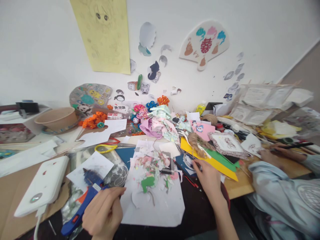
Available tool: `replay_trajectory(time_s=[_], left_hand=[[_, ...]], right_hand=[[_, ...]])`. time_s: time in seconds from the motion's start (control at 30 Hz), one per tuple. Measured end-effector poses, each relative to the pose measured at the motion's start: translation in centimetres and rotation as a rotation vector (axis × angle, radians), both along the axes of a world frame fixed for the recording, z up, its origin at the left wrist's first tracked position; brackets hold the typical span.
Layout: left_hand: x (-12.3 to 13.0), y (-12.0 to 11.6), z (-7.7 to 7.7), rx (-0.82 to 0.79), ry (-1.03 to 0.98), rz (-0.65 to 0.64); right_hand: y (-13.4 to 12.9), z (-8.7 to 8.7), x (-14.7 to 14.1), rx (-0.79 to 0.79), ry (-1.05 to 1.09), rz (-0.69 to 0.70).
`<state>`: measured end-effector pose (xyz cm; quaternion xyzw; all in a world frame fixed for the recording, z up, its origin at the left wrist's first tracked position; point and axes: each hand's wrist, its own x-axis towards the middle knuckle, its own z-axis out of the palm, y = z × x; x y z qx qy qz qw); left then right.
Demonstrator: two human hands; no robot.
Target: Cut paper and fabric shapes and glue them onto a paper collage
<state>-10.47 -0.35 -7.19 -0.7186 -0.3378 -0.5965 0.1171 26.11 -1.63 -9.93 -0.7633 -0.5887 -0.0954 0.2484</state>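
Note:
My left hand (103,211) is closed, fingers curled in, beside the left edge of a white sheet of paper (172,213); anything in its grasp is hidden. Just left of it lies a blue glue gun (81,210). Colourful paper scraps (152,166) are heaped on the sheet, among them a green piece (147,183). Right of the heap, my right hand (208,178) has its thumb and fingertips together by a small round paper cutout (188,160). Whether it grips the cutout cannot be made out. Red-handled scissors (191,181) lie under that hand.
A white power bank (42,181) with a cable sits at left. Yellow-handled scissors (106,147), fabric scraps (162,123), twine (196,143) and yellow card (225,168) crowd the table. At right, another person's hand (272,156) holds a black pen (298,145).

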Motion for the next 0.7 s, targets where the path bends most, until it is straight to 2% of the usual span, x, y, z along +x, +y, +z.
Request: replay_trajectory(time_s=[0.1, 0.27, 0.4, 0.57, 0.7], left_hand=[[0.0, 0.0, -0.1, 0.003, -0.012, 0.001], [0.0, -0.1, -0.1, -0.025, -0.007, 0.011], [0.1, -0.3, -0.1, -0.035, 0.018, 0.039], [0.3, -0.5, 0.0, -0.014, 0.006, 0.038], [0.2, -0.6, 0.0, -0.037, 0.024, 0.069]], right_hand=[[0.1, 0.1, 0.2, 0.049, -0.026, -0.033], [-0.1, 0.7, 1.1, 0.023, -0.019, 0.026], [0.1, 1.3, 2.2, -0.066, 0.023, 0.038], [1.4, 1.8, 2.8, -0.251, 0.186, -0.034], [2.4, 2.3, 2.5, -0.313, 0.232, 0.000]])
